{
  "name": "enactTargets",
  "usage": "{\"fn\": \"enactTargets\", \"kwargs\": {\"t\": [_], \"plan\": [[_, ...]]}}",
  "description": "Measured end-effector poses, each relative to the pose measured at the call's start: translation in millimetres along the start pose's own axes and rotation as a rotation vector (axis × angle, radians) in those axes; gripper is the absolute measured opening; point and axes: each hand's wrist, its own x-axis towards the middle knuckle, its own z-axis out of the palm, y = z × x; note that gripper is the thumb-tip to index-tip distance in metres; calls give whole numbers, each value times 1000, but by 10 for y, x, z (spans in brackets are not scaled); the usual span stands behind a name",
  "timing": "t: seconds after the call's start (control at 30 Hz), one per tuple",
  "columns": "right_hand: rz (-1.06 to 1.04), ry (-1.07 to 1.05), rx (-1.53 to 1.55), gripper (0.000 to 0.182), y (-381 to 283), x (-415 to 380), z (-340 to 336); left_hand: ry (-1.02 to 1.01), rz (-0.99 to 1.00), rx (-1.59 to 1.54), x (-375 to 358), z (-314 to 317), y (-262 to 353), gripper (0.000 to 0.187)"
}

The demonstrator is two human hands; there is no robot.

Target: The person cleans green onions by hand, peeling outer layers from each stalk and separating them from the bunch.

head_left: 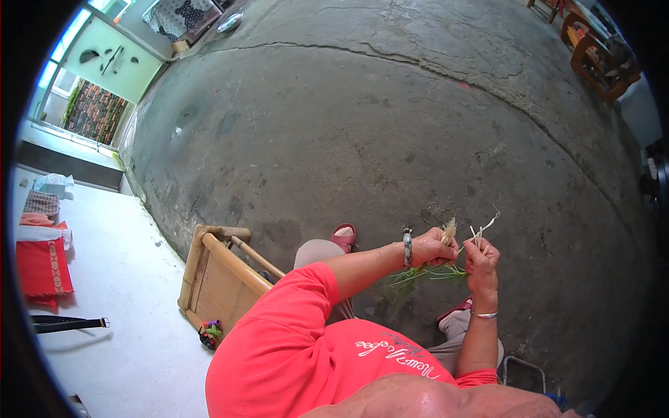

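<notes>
My left hand (440,246), with a banded watch at the wrist, is closed round a small bunch of green onions (449,228). Their pale, rooty ends stick up above the fist, and thin green leaves (425,274) hang below it. Just to the right, almost touching it, is my right hand (482,263), wearing a bangle. Its fingers pinch a few slim green onion stalks (481,232) with whitish ends and a stringy root pointing up. Both hands are held above the concrete floor, in front of my knees.
A bamboo chair (230,268) stands at my left. Red cloth (43,268) and a black belt (70,324) lie against the white surface farther left. Red sandals (343,237) are on my feet. A long crack (432,68) crosses the floor; wooden furniture (592,59) stands far right.
</notes>
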Motion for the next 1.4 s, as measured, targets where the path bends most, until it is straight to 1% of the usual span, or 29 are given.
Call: {"fn": "enactTargets", "kwargs": {"t": [0.07, 0.17, 0.3, 0.37, 0.43, 0.47, 0.5, 0.53, 0.57, 0.6, 0.67, 0.7, 0.77, 0.83, 0.9, 0.97, 1.0, 1.07, 1.13, 1.2, 1.33, 1.4], "plan": [[-33, -42, 2, 13, 4, 0, -34, -15, 0, 27, -4, 10, 1, 8], [-78, -47, -55, 15, 54, 3, -33, -7, -31, -25, -8, 17, -11, 9], [-66, -14, -130, 18, 63, 19, 4, 24, 22, -23, 7, 0, -40, 10], [-207, 9, -376, 23, 71, 28, -67, 32, 42, -2, 14, -21, -53, 12], [-355, 25, -460, 27, 42, 54, -60, 9, 53, 17, 27, -84, -74, 13], [-260, 48, -420, 28, -36, 29, -72, 12, 40, 52, -1, -65, -29, 13], [-143, 81, -270, 26, -89, 4, -76, 25, 16, 15, -13, -48, -17, 11], [-120, 93, -172, 24, -38, 27, -108, 45, -3, -13, -25, -32, -33, 10], [-116, 91, -72, 23, 7, 67, -155, 35, -22, -10, -32, -39, -38, 10], [-93, 121, -72, 23, -2, 76, -197, 37, -29, 5, -30, -60, -24, 10], [-121, 125, 137, 18, -57, 69, -241, 21, -67, -17, -48, -62, 11, 8], [-119, 135, 138, 18, -58, 90, -285, 19, -73, -26, -38, -68, 26, 6], [-142, 163, 285, 13, -74, 110, -361, 17, -73, -38, -34, -74, 19, 6], [-120, 211, 269, 11, -83, 97, -354, 16, -70, -49, -10, -57, -2, 6], [-96, 259, 257, 10, -87, 61, -286, 65, -21, -67, 7, -44, -47, 8], [22, 59, 139, 9, -110, -6, -159, 96, -8, -48, 8, -28, -44, 8], [23, 59, 139, 9, -67, -22, -123, 133, 7, -29, -4, -10, -30, 7], [17, -28, 54, 9, 50, -42, -58, 153, 15, 8, -34, 26, 41, 7], [31, -32, 15, 9, 82, -38, 29, 174, 28, 46, -39, 32, 61, 7], [-68, 9, -65, 12, 159, -30, 73, 154, 141, 127, -22, 40, 1, 6], [-136, -10, -58, 17, 219, -14, 32, 164, 169, 130, -13, 42, -45, 5], [-254, -1, -178, 20, 238, 6, 10, 125, 140, 151, -30, 36, -10, 5]]}}
